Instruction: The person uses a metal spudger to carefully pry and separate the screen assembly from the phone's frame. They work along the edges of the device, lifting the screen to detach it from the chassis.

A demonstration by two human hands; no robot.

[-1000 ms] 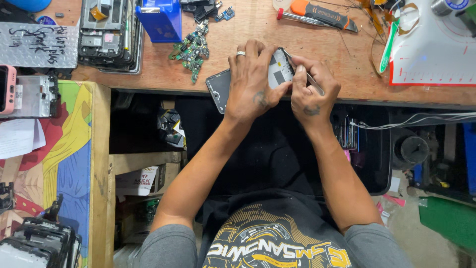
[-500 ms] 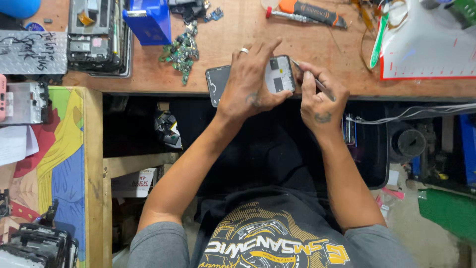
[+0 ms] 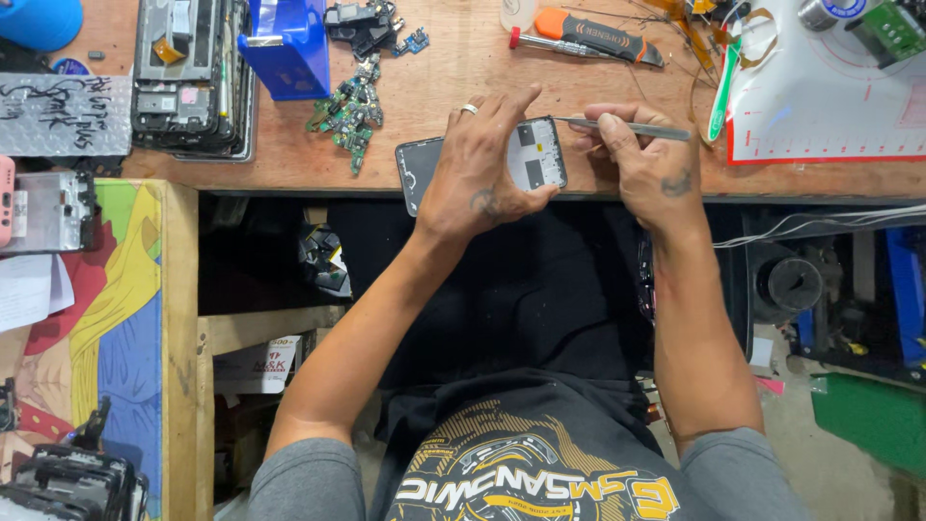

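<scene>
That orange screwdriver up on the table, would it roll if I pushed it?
Probably a little. The screwdriver lies flat on the wooden table, and its handle looks rounded, so a sideways push might roll it. It looks stiff and solid, unlikely to bend. Scattered parts nearby might stop it soon.

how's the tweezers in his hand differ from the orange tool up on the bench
The tweezers are thin bare metal, gripped by the right hand and pointing at the phone. The orange tool is thicker, with an orange and black handle, and lies untouched. Both are long hand tools lying roughly sideways.
</scene>
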